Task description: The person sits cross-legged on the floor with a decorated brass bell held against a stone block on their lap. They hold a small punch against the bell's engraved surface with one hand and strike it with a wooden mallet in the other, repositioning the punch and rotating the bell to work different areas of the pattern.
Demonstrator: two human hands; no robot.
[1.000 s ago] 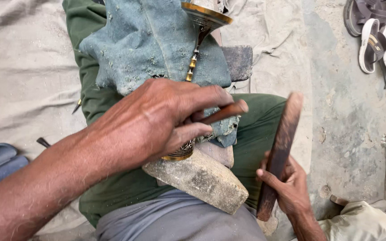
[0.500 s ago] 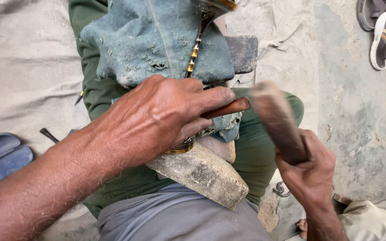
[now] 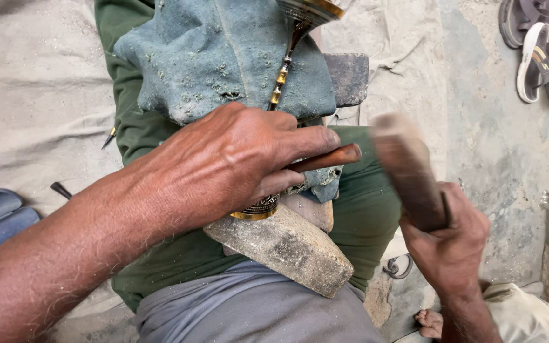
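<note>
— Holding anything, that left hand (image 3: 223,168)?

— Yes, it's closed around a thin reddish-brown tool (image 3: 325,157), whose tip pokes out past the fingers. Under the hand sits an engraved brass piece (image 3: 257,208), resting on a rough stone block (image 3: 287,244) across the lap.

— And the right hand (image 3: 449,238)?

— Fist wrapped tight round the lower end of a dark wooden mallet (image 3: 405,168), raised and blurred, just beside the tool's tip but apart from it.

— What's the long stem above?

— A beaded brass stem (image 3: 284,70) running up to a flared brass rim (image 3: 309,9), lying against a dusty blue-green cloth (image 3: 211,57) draped over the knee.

— Anything nearby?

— Sandals (image 3: 541,60) on the floor, far right.
</note>
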